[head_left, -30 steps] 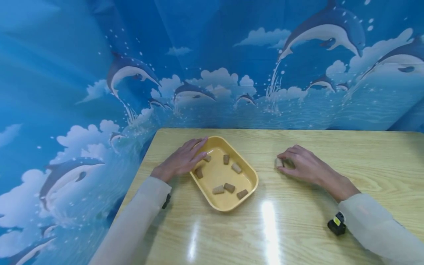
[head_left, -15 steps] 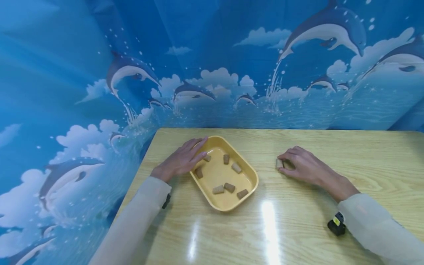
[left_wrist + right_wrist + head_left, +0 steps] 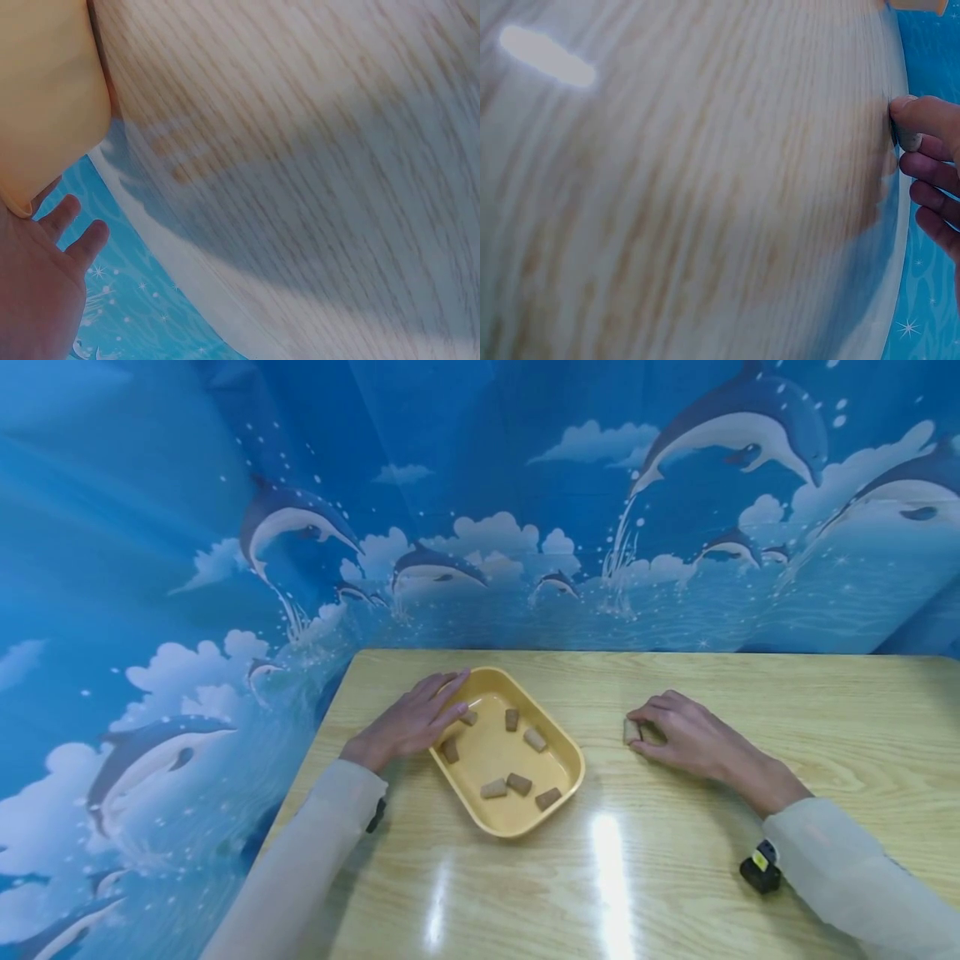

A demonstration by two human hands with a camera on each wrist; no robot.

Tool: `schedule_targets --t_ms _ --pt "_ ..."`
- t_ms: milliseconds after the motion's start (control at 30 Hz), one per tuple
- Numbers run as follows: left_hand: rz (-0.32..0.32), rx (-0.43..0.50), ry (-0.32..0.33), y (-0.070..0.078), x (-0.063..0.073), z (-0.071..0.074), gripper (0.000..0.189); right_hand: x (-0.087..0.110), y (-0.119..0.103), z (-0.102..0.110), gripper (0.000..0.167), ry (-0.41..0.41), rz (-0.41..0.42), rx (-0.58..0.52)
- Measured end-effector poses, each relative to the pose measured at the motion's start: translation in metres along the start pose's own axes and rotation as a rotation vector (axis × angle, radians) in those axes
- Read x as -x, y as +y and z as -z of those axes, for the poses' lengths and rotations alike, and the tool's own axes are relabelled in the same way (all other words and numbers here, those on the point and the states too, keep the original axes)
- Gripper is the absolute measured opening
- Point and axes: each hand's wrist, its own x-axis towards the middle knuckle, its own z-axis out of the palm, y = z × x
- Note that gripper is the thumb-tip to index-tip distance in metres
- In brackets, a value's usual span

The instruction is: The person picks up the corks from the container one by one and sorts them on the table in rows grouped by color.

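In the head view, my left hand (image 3: 408, 718) lies over the left rim of a yellow plastic tray (image 3: 467, 806), its fingers fairly straight. The left wrist view shows that hand (image 3: 41, 277) at the tray's outer wall (image 3: 52, 82). Several small tapered corks lie scattered in the tray, among them a pale cork (image 3: 493, 789) and a brown cork (image 3: 548, 798). To the right of the tray, my right hand (image 3: 686, 735) pinches a light cork (image 3: 632, 732) between thumb and fingers, at the tabletop. Only the end of this cork (image 3: 908, 140) shows in the right wrist view.
The light wood-grain table (image 3: 675, 893) ends at the back against a blue curtain (image 3: 480, 602) printed with dolphins. A black wrist camera (image 3: 761, 867) sits at the right sleeve. Bright glare streaks lie on the tabletop in front of the tray.
Very little differs. The cork at my right fingertips shows a bit more of its side than a second ago; the left hand and tray stay still.
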Motion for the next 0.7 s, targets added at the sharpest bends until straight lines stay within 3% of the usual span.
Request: schedule_targets --t_ms 700 --pt "0.002 0.018 -0.006 0.0011 0.0006 0.0019 0.069 0.0009 -0.0003 -0.0003 0.044 0.022 0.011 0.009"
